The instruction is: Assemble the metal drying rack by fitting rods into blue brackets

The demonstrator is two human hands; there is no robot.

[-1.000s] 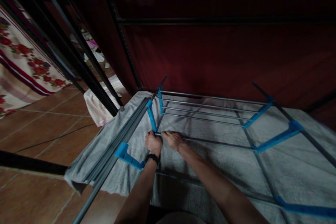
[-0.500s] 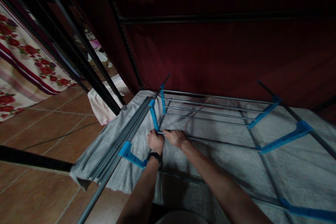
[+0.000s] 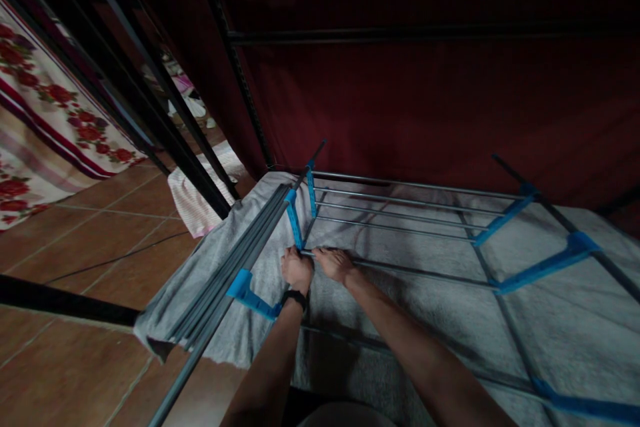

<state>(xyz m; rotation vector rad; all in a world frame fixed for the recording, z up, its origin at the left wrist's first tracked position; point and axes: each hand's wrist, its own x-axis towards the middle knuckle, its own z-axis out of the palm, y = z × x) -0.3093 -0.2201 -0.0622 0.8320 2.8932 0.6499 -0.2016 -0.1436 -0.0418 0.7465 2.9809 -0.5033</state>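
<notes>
A rack of grey metal tubes and blue plastic brackets lies across the grey cloth in front of me. My right hand [image 3: 333, 263] is closed around the left end of a metal tube [image 3: 425, 271], whose far end meets a blue bracket [image 3: 545, 265] on the right. Just left of it, my left hand [image 3: 297, 268], with a black band on the wrist, grips the lower end of another blue bracket [image 3: 294, 219] where the tube meets it. Its fingertips are partly hidden. A third blue bracket [image 3: 253, 297] sticks out beside my left wrist.
Several loose grey tubes [image 3: 233, 263] lie bundled at the left on the grey cloth [image 3: 390, 320]. A dark red curtain [image 3: 425, 107] hangs behind the rack. Black metal posts [image 3: 165, 140] rise at the left, above a tiled floor [image 3: 90, 240] with a thin cable.
Both hands stay at the same joint, with hardly any movement. The view has shifted very slightly.
</notes>
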